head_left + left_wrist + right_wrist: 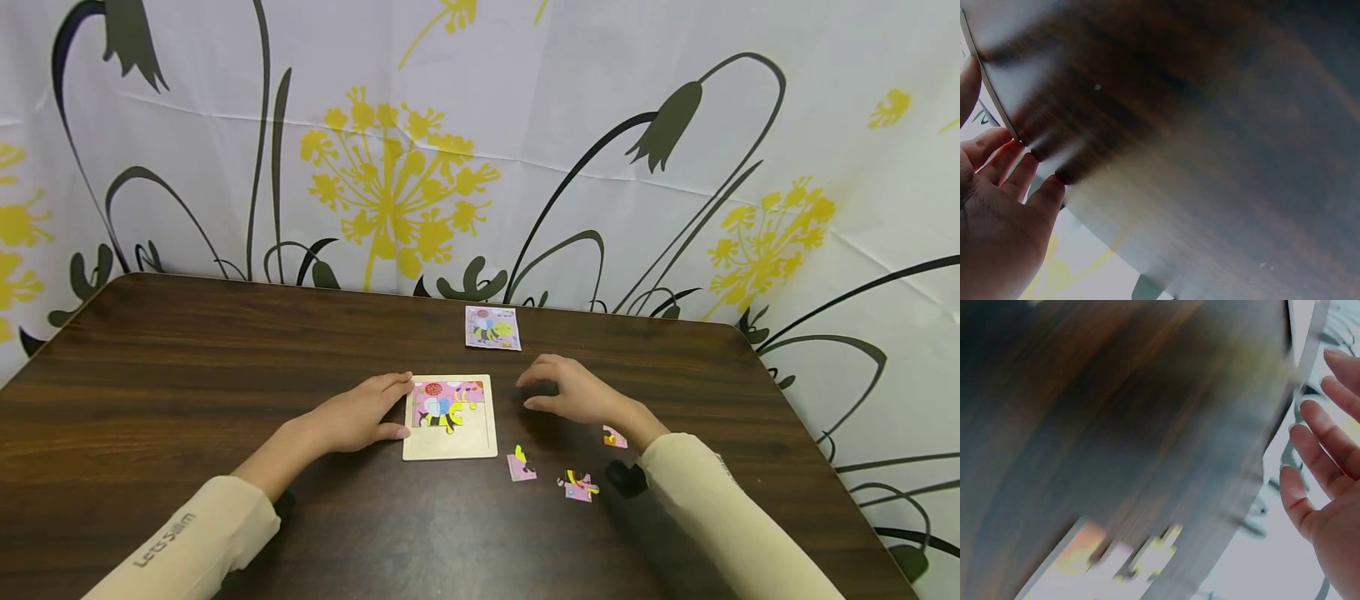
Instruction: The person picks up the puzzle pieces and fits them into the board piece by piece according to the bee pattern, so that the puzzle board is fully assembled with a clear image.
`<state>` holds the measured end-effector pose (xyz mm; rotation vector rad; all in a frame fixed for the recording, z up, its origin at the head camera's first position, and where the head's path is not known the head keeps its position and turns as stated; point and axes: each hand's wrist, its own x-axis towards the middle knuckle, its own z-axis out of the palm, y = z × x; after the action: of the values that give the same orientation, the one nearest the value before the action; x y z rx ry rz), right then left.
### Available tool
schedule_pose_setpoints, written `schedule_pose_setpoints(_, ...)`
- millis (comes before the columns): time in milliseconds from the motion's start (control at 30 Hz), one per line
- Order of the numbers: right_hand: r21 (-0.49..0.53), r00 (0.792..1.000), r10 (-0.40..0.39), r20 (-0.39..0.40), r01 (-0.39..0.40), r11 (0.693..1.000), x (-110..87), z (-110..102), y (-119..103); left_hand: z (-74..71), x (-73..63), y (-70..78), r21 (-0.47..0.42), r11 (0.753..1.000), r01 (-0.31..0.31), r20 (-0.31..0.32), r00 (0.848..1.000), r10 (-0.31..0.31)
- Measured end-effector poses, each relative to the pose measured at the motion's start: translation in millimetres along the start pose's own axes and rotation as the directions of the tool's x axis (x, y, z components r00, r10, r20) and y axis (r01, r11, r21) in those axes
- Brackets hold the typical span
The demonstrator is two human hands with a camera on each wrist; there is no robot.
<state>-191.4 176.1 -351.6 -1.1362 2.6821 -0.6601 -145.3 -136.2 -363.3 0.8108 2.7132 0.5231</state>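
Note:
A square wooden puzzle board (450,446) lies on the table, its upper part filled with joined pieces of a bee picture (442,404) and its lower part bare wood. My left hand (367,414) rests at the board's left edge, fingertips by the top corner and thumb lower down. In the left wrist view, the fingertips (1019,165) meet the board's edge. To the right of the board, my right hand (573,390) is over the table with loosely bent fingers and nothing between them. Loose puzzle pieces lie nearer me: one with yellow (521,464), one striped (578,486), one orange-pink (615,437).
A picture card (492,327) showing the bee lies beyond the board, near the table's far edge. Behind the dark wooden table (225,358) hangs a white cloth (555,100) with yellow and grey flowers. The orange-pink piece is right by my right wrist.

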Motion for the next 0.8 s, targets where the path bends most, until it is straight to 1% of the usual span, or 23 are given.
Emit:
schedule_pose_setpoints(167,0.018,0.997,0.072,-0.023,-0.072,0.997,-22.3,-9.7,21.2,-0.3,-0.3,0.2,0.002,1.000,0.004,0.003,1.000,-0.004)
schedule_pose_setpoints(300,0.030,0.992,0.124,-0.026,-0.124,0.992,-39.1,-15.9,35.3,-0.4,-0.3,0.1,0.004,1.000,0.003,0.003,1.000,-0.003)
schedule_pose_setpoints(367,0.020,0.988,0.149,-0.029,-0.149,0.989,-46.3,-17.8,41.4,0.1,-0.2,-0.2,0.006,1.000,0.000,0.001,1.000,0.000)
schedule_pose_setpoints(633,-0.059,0.983,0.169,-0.075,-0.174,0.983,-69.7,-19.4,59.9,1.6,0.5,-1.3,-0.002,1.000,0.010,0.006,1.000,-0.010)
schedule_pose_setpoints(800,-0.054,0.977,0.197,-0.081,-0.201,0.978,-78.3,-19.3,65.1,1.4,0.4,-1.7,-0.006,1.000,0.015,0.008,1.000,-0.015)
